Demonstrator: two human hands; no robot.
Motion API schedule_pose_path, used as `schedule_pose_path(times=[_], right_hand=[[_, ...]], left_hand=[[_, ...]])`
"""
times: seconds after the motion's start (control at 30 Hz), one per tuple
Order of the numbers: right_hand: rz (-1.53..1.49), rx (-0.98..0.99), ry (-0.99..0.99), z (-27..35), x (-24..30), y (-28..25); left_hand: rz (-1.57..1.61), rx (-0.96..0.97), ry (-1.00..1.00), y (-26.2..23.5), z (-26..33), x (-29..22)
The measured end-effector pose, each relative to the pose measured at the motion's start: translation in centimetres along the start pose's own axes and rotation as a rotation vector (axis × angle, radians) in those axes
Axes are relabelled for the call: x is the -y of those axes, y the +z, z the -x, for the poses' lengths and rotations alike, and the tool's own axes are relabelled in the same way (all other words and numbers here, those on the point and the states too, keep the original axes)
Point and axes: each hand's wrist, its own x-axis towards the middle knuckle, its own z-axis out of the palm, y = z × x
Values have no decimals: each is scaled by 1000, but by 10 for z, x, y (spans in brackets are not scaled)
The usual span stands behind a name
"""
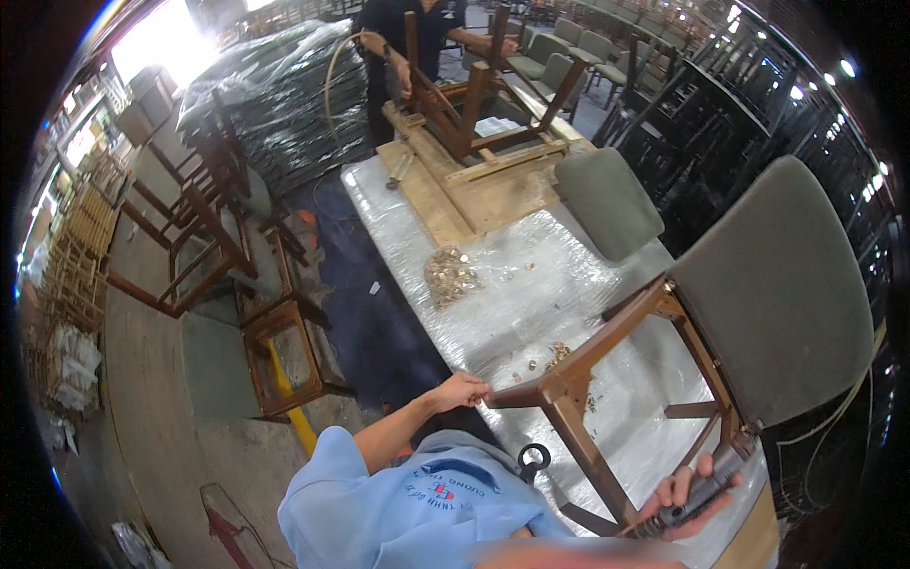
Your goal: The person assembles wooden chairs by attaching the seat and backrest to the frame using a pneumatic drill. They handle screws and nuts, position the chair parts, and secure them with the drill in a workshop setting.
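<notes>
A brown wooden chair [569, 394] with a grey-green padded backrest [782, 294] lies tipped over on the plastic-covered table [502, 313]. Its seat frame is bare. My left hand [462, 390] has its fingers closed at the end of a leg pointing toward me. In my right hand [687, 498] is a dark cylindrical power screwdriver [706, 488], gripped around its body. The tool's far end meets the frame near the lower edge of the backrest; the exact contact point is too small to make out. Small brass-coloured hardware pieces [559, 353] lie scattered beside the chair.
A heap of similar hardware [450, 275] sits farther up the table, near a loose grey-green pad [609, 204]. Across the table, a co-worker [431, 38] handles another upturned chair frame [474, 109] on a plywood board [493, 194]. More chairs [275, 351] crowd the floor at left.
</notes>
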Motion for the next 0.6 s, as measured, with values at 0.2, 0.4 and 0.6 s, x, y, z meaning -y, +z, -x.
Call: schedule_pose_path(times=[0.2, 0.4, 0.6], right_hand=[[-152, 69, 309, -27, -93, 44], [-19, -24, 340, -35, -156, 64], [138, -133, 288, -32, -185, 66]], left_hand=[[175, 7, 109, -50, 15, -50], [299, -82, 205, -88, -13, -97], [290, -172, 151, -99, -49, -122]])
